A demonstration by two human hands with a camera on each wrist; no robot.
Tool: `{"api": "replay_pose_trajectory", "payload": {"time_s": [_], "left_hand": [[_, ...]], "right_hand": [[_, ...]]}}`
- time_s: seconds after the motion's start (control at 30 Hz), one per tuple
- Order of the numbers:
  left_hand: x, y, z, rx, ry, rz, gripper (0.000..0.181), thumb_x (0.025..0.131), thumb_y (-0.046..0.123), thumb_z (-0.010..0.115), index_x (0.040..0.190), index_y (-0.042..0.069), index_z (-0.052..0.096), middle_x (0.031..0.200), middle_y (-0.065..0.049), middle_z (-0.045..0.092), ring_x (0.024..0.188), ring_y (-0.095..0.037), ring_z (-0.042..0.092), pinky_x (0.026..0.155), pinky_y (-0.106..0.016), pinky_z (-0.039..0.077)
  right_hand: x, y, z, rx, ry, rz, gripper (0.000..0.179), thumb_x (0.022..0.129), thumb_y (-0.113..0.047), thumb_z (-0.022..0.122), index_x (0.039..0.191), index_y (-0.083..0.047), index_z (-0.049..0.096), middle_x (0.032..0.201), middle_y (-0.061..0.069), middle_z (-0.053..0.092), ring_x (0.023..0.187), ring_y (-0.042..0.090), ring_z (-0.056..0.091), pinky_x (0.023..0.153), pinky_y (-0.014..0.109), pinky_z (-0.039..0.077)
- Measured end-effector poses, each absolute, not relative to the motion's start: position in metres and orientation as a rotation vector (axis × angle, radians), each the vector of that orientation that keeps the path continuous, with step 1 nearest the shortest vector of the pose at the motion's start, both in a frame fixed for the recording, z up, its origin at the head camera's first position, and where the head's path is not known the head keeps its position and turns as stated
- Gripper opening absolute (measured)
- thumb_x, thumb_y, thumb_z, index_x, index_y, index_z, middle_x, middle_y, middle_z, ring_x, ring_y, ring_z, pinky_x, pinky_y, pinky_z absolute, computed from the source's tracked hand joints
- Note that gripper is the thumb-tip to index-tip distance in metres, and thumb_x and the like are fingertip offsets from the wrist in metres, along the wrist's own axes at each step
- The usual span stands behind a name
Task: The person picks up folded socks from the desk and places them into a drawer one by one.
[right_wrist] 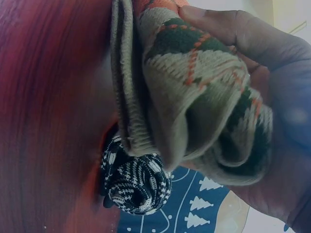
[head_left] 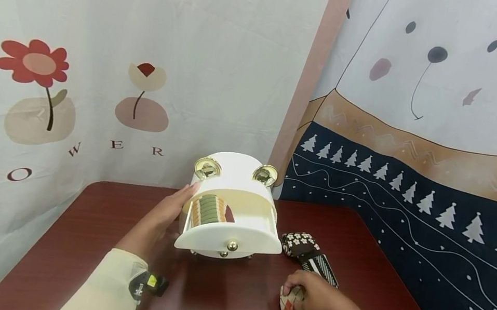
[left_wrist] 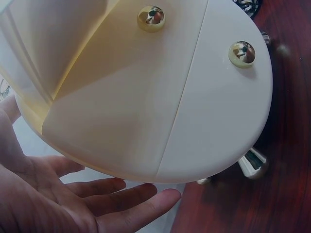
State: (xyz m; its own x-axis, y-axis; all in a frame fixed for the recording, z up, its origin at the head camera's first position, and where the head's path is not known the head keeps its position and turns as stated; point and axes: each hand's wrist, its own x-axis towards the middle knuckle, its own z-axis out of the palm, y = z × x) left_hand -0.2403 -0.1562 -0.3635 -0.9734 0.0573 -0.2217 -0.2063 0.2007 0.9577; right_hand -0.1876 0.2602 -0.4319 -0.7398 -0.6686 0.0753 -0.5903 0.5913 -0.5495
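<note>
A white clock-shaped box (head_left: 234, 170) with gold bells stands on the table, its drawer (head_left: 206, 237) pulled out. Inside the drawer lies a rolled striped sock (head_left: 210, 209) in green, orange and cream, with a dark red bit beside it. My left hand (head_left: 175, 207) rests against the box's left side; the left wrist view shows its fingers (left_wrist: 138, 208) extended along the rounded edge. To the right of the box, my right hand (head_left: 318, 296) grips a folded argyle sock (right_wrist: 167, 73) in beige, green and orange, low over the table.
Beyond the right hand lie a dark flower-patterned sock roll (head_left: 299, 244) and a black-and-white striped sock roll (head_left: 324, 267). The dark red table (head_left: 124, 201) runs back to a printed cloth (head_left: 223, 57) with flowers, and a navy tree-patterned cloth (head_left: 409, 223) hangs at the right.
</note>
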Motion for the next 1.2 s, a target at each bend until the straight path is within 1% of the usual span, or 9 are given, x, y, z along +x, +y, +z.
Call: {"api": "replay_pose_trajectory", "payload": {"time_s": [0.07,0.2,0.47,0.67,0.73,0.87,1.03,1.13,1.2], "left_hand": [[-0.24,-0.156,-0.364,-0.138,2.264,1.858,0.1,0.102,0.086,0.04,0.178,0.03,0.007,0.12,-0.011,0.064,0.095,-0.022,0.068,0.074,-0.043,0.058],[-0.241,-0.156,-0.364,-0.134,2.255,1.87,0.099,0.102,0.085,0.041,0.178,0.03,0.008,0.118,-0.011,0.065,0.093,-0.021,0.069,0.075,-0.043,0.057],[-0.241,-0.156,-0.364,-0.152,2.234,1.879,0.103,0.101,0.087,0.042,0.178,0.029,0.006,0.139,-0.018,0.059,0.106,-0.025,0.069,0.086,-0.046,0.058],[-0.241,-0.156,-0.364,-0.133,2.248,1.88,0.103,0.101,0.087,0.042,0.178,0.028,0.007,0.13,-0.015,0.064,0.102,-0.023,0.07,0.083,-0.044,0.058],[-0.242,-0.156,-0.364,-0.136,2.258,1.873,0.104,0.1,0.088,0.041,0.178,0.028,0.008,0.13,-0.015,0.064,0.102,-0.023,0.07,0.082,-0.043,0.058],[-0.241,-0.156,-0.364,-0.142,2.268,1.864,0.104,0.101,0.087,0.041,0.178,0.027,0.006,0.141,-0.019,0.059,0.108,-0.025,0.068,0.085,-0.044,0.057],[-0.242,-0.156,-0.364,-0.138,2.264,1.865,0.103,0.101,0.087,0.04,0.178,0.027,0.005,0.154,-0.021,0.052,0.113,-0.027,0.067,0.089,-0.047,0.056],[-0.241,-0.156,-0.364,-0.141,2.263,1.863,0.104,0.101,0.087,0.04,0.178,0.027,0.005,0.156,-0.022,0.051,0.112,-0.027,0.068,0.087,-0.046,0.057],[-0.241,-0.156,-0.364,-0.14,2.264,1.863,0.104,0.101,0.087,0.04,0.178,0.027,0.005,0.154,-0.023,0.053,0.11,-0.026,0.068,0.084,-0.044,0.058]], "right_hand": [[-0.185,0.258,-0.425,-0.988,2.664,-0.874,0.044,0.067,0.008,0.075,0.098,-0.023,0.075,0.101,-0.008,0.068,0.088,0.0,0.053,0.074,0.021,0.047],[-0.184,0.257,-0.418,-0.985,2.661,-0.917,0.042,0.067,0.009,0.077,0.097,-0.021,0.076,0.101,-0.006,0.07,0.089,0.0,0.053,0.076,0.021,0.046],[-0.187,0.26,-0.41,-0.994,2.662,-0.968,0.038,0.071,0.009,0.077,0.098,-0.018,0.078,0.104,-0.003,0.074,0.089,-0.001,0.055,0.074,0.021,0.048],[-0.185,0.258,-0.396,-1.0,2.721,-0.954,0.036,0.073,0.009,0.078,0.098,-0.017,0.079,0.103,-0.001,0.074,0.085,-0.001,0.054,0.069,0.021,0.051],[-0.185,0.257,-0.392,-0.989,2.743,-0.937,0.034,0.075,0.007,0.08,0.099,-0.017,0.079,0.104,-0.001,0.073,0.084,-0.001,0.054,0.068,0.022,0.051],[-0.183,0.255,-0.384,-0.978,2.757,-0.924,0.032,0.078,0.006,0.081,0.1,-0.017,0.079,0.104,0.0,0.072,0.083,-0.001,0.055,0.067,0.023,0.052],[-0.179,0.251,-0.375,-0.978,2.763,-0.947,0.027,0.085,0.004,0.082,0.101,-0.018,0.08,0.104,-0.002,0.071,0.087,0.001,0.059,0.071,0.023,0.054],[-0.177,0.25,-0.371,-1.007,2.804,-0.922,0.025,0.087,0.002,0.083,0.1,-0.02,0.08,0.104,-0.004,0.071,0.09,0.002,0.061,0.075,0.024,0.056],[-0.177,0.249,-0.367,-1.03,2.831,-0.902,0.026,0.088,0.002,0.083,0.101,-0.02,0.079,0.106,-0.004,0.07,0.092,0.002,0.061,0.076,0.024,0.056]]}}
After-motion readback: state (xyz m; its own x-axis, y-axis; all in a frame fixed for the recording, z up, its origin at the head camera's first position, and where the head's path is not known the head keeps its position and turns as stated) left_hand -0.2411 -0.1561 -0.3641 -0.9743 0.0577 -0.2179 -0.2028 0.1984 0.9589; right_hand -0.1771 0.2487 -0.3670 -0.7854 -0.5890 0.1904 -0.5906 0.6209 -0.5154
